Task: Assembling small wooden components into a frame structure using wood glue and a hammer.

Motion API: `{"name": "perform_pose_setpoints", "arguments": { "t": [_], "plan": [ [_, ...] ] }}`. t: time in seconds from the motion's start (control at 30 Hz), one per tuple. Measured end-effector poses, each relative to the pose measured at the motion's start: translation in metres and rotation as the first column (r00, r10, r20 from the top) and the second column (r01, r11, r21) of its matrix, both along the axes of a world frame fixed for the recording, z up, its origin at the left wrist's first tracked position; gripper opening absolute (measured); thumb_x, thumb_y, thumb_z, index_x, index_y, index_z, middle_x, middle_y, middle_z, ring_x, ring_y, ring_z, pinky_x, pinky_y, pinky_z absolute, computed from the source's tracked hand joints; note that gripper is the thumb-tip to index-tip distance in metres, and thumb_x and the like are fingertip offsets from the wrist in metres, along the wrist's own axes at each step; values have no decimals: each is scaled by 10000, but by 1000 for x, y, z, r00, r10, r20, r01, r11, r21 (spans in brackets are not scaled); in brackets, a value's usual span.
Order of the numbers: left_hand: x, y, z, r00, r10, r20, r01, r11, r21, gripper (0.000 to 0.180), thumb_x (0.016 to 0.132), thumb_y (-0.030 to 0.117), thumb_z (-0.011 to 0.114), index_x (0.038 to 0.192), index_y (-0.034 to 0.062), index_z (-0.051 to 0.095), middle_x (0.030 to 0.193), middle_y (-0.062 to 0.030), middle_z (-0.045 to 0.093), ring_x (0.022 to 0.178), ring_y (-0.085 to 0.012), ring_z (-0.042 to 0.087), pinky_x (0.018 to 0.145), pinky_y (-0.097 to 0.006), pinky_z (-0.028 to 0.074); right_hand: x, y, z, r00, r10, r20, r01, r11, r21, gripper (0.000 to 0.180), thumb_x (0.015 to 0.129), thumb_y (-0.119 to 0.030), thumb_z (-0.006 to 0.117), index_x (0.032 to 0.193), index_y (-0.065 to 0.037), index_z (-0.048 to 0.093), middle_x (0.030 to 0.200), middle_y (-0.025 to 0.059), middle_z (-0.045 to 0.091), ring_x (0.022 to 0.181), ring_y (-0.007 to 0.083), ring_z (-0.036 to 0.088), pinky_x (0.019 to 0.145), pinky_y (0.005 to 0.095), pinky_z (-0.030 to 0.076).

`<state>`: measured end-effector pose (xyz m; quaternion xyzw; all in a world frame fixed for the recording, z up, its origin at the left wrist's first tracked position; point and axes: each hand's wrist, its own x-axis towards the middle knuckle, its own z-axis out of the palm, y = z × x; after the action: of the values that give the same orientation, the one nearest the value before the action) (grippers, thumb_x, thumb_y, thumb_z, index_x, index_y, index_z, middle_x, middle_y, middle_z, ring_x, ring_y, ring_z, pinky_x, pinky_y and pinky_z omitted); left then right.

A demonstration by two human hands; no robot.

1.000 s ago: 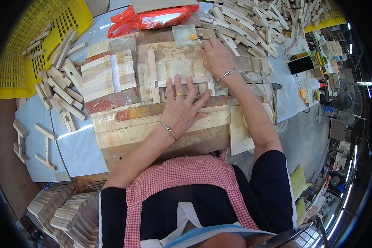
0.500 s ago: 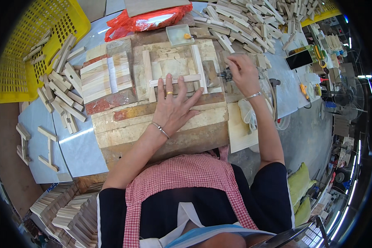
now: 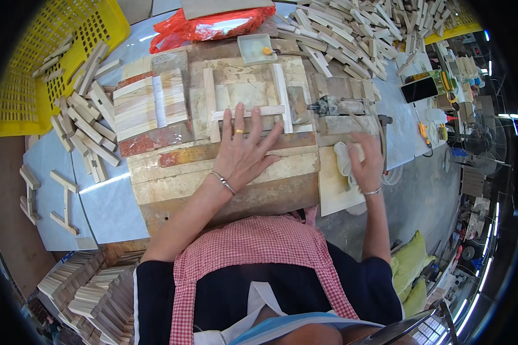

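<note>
My left hand (image 3: 244, 150) lies spread flat on the wooden frame strips (image 3: 248, 112) mid-tabletop (image 3: 106, 201); my right hand (image 3: 367, 164) grips a white cloth (image 3: 342, 161) near the right edge. Yellow crate (image 3: 26, 69) at the far left corner.

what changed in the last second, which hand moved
The right hand drew back from the far slats, past the power tool, toward the body; it now rests on a white cloth. The left hand stayed flat on the wooden frame. The yellow crate and slat piles are unchanged.
</note>
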<state>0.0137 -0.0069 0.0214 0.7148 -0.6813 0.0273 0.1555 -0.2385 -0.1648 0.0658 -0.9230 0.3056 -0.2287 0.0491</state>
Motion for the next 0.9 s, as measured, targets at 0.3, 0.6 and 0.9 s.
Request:
{"name": "perform_pose_setpoints", "arguments": {
  "t": [0.3, 0.6, 0.9],
  "plan": [
    [3, 0, -8, 998, 12, -66, -16, 998, -59, 758, 824, 422, 618, 1367, -48, 376, 1409, -210, 375, 1345, -392, 295, 1117, -527, 206, -3, 23, -34, 999, -53, -12, 55, 989, 135, 337, 787, -93, 675, 1118, -51, 628, 1000, 135, 609, 903, 289, 596, 755, 348, 484],
    [-3, 2, -10, 1000, 11, -29, -14, 995, -101, 711, 833, 377, 597, 1316, -107, 404, 1397, -252, 381, 1332, -380, 329, 1114, -516, 241, 143, -12, -20, 955, 291, -48, -286, 953, 97, 273, 747, -80, 689, 1011, -148, 692, 921, 66, 609, 817, 215, 628, 667, 314, 515],
    [-13, 18, -43, 992, -16, -124, 16, 1000, -5, 469, 881, 318, 530, 1161, -57, 550, 1243, -261, 524, 1249, -419, 433, 1093, -524, 276, 231, 46, -20, 755, 656, -13, -651, 751, 114, 194, 694, -150, 717, 886, -159, 697, 819, 35, 556, 722, 204, 591, 560, 337, 495]
  ]
}}
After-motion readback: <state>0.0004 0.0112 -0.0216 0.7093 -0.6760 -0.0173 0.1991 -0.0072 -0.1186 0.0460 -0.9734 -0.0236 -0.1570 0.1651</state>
